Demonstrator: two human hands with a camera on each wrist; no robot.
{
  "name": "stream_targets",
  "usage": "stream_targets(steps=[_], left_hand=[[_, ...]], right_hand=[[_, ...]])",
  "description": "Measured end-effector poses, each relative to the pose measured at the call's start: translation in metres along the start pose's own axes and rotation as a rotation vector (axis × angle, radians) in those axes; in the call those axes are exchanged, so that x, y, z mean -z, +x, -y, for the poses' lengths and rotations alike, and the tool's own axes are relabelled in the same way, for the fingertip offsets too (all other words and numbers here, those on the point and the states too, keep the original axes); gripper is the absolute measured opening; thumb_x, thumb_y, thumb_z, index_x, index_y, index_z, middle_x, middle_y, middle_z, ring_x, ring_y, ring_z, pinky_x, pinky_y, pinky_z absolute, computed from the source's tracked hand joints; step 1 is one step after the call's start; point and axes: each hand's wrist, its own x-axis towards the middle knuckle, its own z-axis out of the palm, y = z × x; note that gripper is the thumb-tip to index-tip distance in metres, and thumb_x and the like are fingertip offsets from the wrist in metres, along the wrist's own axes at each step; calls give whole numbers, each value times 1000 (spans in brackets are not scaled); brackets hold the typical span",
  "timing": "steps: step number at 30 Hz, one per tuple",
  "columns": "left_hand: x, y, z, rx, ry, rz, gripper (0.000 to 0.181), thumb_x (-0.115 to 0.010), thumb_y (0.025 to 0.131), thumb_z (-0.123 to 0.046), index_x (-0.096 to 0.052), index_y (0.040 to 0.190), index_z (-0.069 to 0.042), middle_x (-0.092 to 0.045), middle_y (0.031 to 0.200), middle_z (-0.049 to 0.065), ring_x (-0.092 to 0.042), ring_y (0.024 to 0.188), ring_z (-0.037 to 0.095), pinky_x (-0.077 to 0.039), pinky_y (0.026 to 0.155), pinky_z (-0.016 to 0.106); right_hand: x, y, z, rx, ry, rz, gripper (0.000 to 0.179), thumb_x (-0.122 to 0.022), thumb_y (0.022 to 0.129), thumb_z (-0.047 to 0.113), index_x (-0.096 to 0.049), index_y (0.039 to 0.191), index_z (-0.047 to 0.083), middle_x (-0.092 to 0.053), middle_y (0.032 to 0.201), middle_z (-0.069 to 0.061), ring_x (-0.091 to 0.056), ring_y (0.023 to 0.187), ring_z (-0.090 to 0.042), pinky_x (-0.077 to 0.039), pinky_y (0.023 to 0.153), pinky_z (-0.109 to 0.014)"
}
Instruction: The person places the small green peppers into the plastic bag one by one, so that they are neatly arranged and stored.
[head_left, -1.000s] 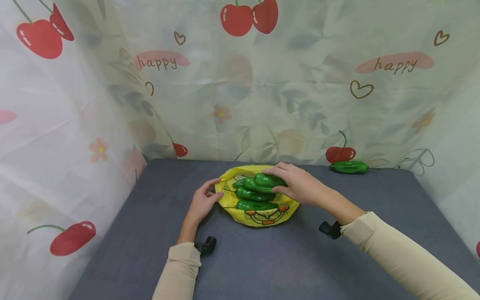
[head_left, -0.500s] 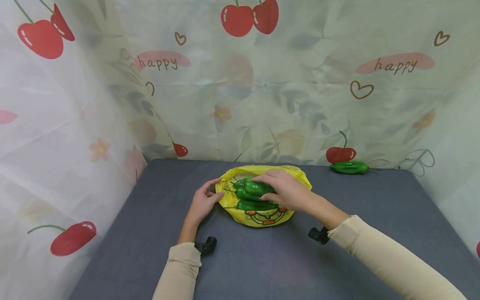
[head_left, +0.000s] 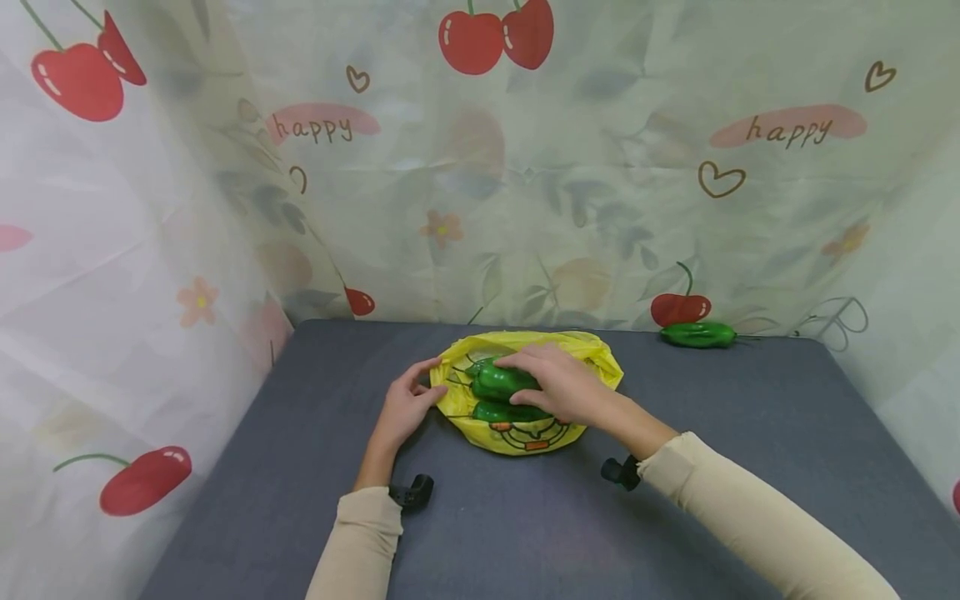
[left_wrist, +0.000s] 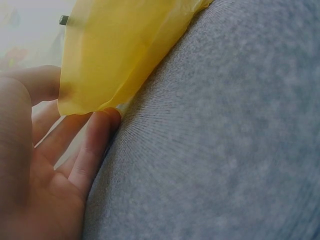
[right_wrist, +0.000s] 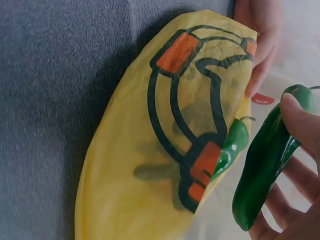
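Observation:
A yellow plastic bag (head_left: 465, 431) lies with its mouth spread, several green peppers inside. At its left rim my left hand (head_left: 401, 408) pinches the plastic; the left wrist view has the thumb on one side of the bag wall (left_wrist: 115, 55) and the fingertips (left_wrist: 107, 117) at its lower edge. My right hand (head_left: 566, 385) grips one green pepper (right_wrist: 265, 160) over the bag's mouth, thumb along one side and fingers behind. Close by in the right wrist view, another pepper (right_wrist: 232, 147) pokes out past the bag's rim. The right hand hides part of the contents.
One more green pepper (head_left: 699, 335) lies at the back right edge of the dark grey table (head_left: 510, 533). A cherry-patterned cloth (head_left: 525, 208) hangs behind and on both sides. Each wrist wears a small black camera (head_left: 412, 493).
My right hand has moved left and slightly toward me with its pepper, from the bag's right back part to over its middle. The left hand stays at the rim.

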Motion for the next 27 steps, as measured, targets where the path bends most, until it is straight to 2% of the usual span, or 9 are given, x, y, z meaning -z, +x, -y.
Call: stream_targets(steps=[9,17,27], left_hand=[[-1,-1,0,1,2,-1,49,-70,97,-31,-57,145,-29,-53,151,7,-64,84,15,-49,77,33],[1,-1,0,-4,-2,-1,48,-70,98,-32,-57,144,-32,-55,149,4,-64,83,19,-49,77,35],[0,0,0,0,2,-1,47,-70,98,-31,-57,143,-32,-54,150,4,-64,82,17,-49,75,33]], right_hand=[[-10,2,-2,7,27,-14,53,-76,93,28,-60,143,21,-68,129,-2,-62,114,-23,-48,98,-46],[-11,3,-1,8,38,-28,53,-76,92,28,-60,143,21,-66,133,-2,-61,118,-25,-48,100,-47],[-9,2,-2,7,90,-17,52,-75,94,26,-60,143,17,-63,142,-2,-58,129,-27,-44,109,-52]])
